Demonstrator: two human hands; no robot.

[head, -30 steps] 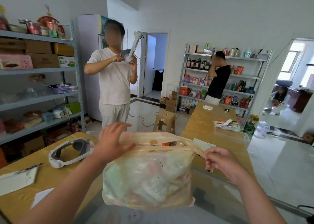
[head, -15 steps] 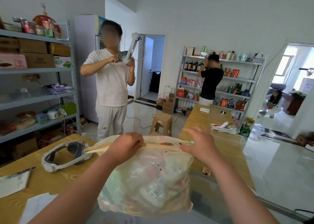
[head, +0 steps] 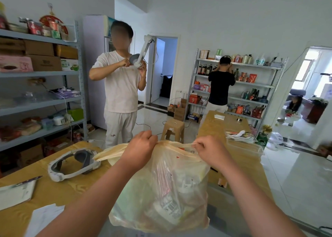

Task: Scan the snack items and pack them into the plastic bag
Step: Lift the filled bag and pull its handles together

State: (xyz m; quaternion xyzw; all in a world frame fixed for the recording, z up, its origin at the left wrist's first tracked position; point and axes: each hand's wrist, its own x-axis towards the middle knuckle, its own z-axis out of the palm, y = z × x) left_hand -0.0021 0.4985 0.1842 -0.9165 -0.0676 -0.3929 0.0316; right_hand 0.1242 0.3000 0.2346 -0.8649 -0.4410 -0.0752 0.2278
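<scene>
A translucent yellowish plastic bag (head: 167, 191) full of snack packets stands in front of me on the counter. My left hand (head: 139, 147) grips the bag's left handle at the top. My right hand (head: 209, 149) pinches the right handle. The two handles are pulled together between my hands above the bag's mouth. The snack items (head: 168, 206) inside show only as blurred shapes through the plastic, one with a barcode label.
A white headset (head: 71, 164) lies on the yellow wooden table (head: 45, 191) at left, near papers (head: 16, 191) and a pen. A person in white (head: 122, 92) stands beyond the table. Shelves line both walls. A clear box (head: 244, 146) sits on the right-hand table.
My right hand came in from the bag's right side to the top and now pinches the right handle. Both hands have drawn the handles together over the bag's mouth.
</scene>
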